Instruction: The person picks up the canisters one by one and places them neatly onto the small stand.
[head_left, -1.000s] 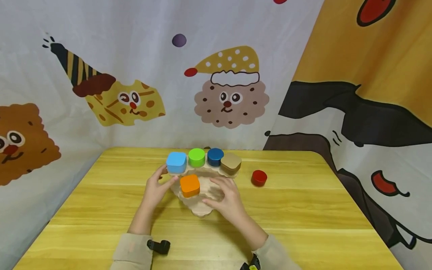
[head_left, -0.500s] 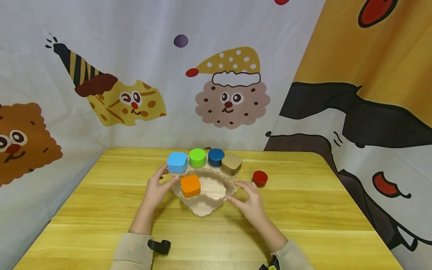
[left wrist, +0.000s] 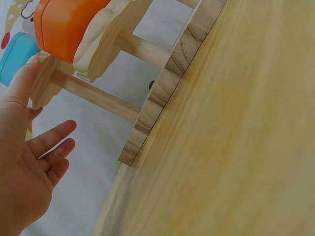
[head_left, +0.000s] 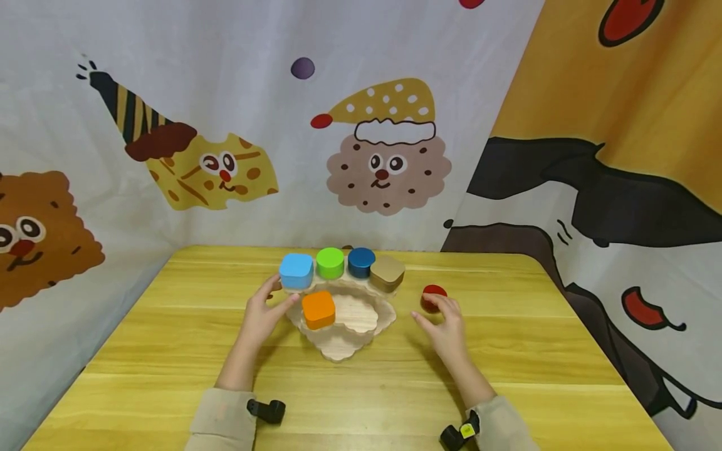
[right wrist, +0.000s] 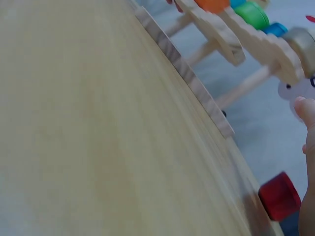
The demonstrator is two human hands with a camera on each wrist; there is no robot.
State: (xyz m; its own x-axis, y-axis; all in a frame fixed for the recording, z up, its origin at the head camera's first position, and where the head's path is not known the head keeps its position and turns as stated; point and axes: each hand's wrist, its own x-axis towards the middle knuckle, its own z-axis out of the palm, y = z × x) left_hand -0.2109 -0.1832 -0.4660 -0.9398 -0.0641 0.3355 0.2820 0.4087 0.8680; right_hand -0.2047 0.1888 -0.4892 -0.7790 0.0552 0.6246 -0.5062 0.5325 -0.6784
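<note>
A tiered wooden stand (head_left: 337, 348) with scalloped edges stands on the table, its shelves raised on round posts (left wrist: 96, 97). My left hand (head_left: 261, 321) pinches the left end of its upper shelf between thumb and index finger, the other fingers loose. That shelf carries a light blue block (head_left: 296, 270), a green one (head_left: 329, 263), a dark blue one (head_left: 361, 262) and a tan one (head_left: 387, 273). An orange block (head_left: 318, 309) sits on the lower shelf. My right hand (head_left: 449, 329), thumb and fingers apart, hovers by a red round block (head_left: 434, 290) and partly covers it in the head view.
The wooden table (head_left: 507, 351) spreads out around the stand. Behind it hangs a printed cloth (head_left: 254, 94) with cartoon figures. Small black cameras sit at both wrists, the left camera (head_left: 267, 411) and the right camera (head_left: 459, 432).
My right hand has moved from the front of the stand rightward, off the shelf's right end and over to the red block. The left hand and the stand have stayed in place.
</note>
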